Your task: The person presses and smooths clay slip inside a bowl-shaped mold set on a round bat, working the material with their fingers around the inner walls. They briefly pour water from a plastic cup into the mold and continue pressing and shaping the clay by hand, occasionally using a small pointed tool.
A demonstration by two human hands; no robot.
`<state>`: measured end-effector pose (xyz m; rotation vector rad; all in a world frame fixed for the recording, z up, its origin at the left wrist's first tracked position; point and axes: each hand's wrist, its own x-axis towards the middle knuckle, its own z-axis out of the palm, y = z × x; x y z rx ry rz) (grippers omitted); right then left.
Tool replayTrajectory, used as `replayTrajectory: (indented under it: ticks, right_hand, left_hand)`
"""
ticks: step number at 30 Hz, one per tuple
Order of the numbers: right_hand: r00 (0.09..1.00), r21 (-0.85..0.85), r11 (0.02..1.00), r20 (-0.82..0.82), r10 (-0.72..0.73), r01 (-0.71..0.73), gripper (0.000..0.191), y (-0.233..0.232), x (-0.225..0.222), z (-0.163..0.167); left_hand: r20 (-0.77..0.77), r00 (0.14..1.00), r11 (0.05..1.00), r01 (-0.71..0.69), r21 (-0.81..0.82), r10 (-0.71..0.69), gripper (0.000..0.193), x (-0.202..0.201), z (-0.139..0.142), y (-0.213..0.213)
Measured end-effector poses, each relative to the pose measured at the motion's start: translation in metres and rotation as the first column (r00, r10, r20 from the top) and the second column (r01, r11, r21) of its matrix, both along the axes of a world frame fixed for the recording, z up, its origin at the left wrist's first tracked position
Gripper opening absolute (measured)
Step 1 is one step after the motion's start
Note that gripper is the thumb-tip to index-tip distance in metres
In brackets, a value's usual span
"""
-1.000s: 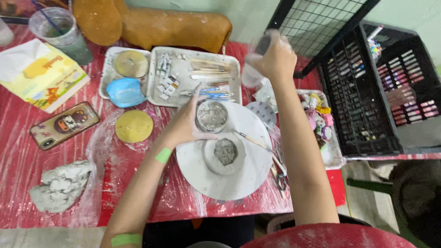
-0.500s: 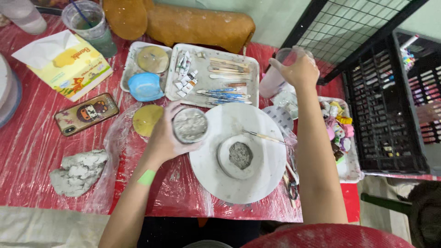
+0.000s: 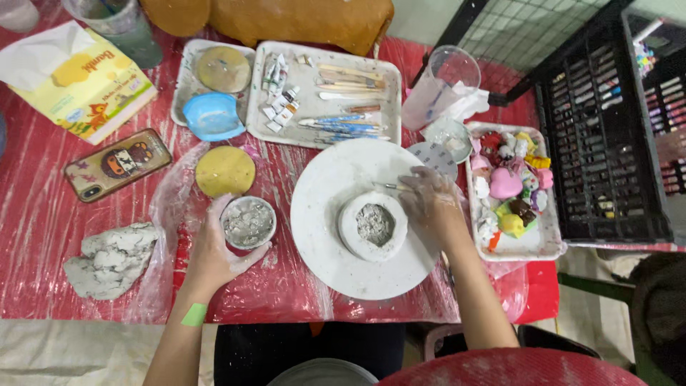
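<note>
The left hand is cupped loosely around the near side of a small round bowl of grey slip, which stands on the red plastic-covered table just left of a large round white turntable. The right hand, smeared with pale clay, is laid against the right wall of a thick-walled grey clay pot set on the turntable, with fingers curled around a thin modelling tool. A yellow round sponge lies just beyond the bowl, and a lump of grey clay rests on clear plastic well to the left. A white tray of brushes and paint tubes sits behind the turntable.
</note>
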<state>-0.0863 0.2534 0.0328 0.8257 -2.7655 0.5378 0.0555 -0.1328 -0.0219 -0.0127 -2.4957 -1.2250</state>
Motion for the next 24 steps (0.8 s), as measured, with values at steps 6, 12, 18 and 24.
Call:
replayTrajectory:
  ticks: [6, 12, 18, 24]
  right_hand:
    - [0.962, -0.046, 0.962, -0.025, -0.271, 0.269, 0.020, -0.002, 0.019, 0.004]
    - [0.987, -0.093, 0.987, -0.084, -0.139, 0.131, 0.012, -0.008, 0.058, 0.030]
    - [0.966, -0.018, 0.966, 0.038, -0.256, 0.257, 0.016, -0.006, 0.094, 0.052]
    - [0.959, 0.080, 0.962, -0.138, -0.250, 0.262, 0.011, -0.015, 0.111, 0.045]
  left_hand:
    - [-0.112, 0.992, 0.965, -0.083, -0.250, 0.056, 0.094, -0.007, 0.023, 0.010]
    - [0.019, 0.923, 0.915, 0.383, -0.127, -0.383, 0.110, -0.059, 0.043, 0.105]
    - [0.072, 0.876, 0.872, 0.482, -0.087, -0.477, 0.136, -0.071, 0.052, 0.125]
    - [0.078, 0.879, 0.880, 0.474, -0.040, -0.470, 0.135, -0.068, 0.053, 0.123]
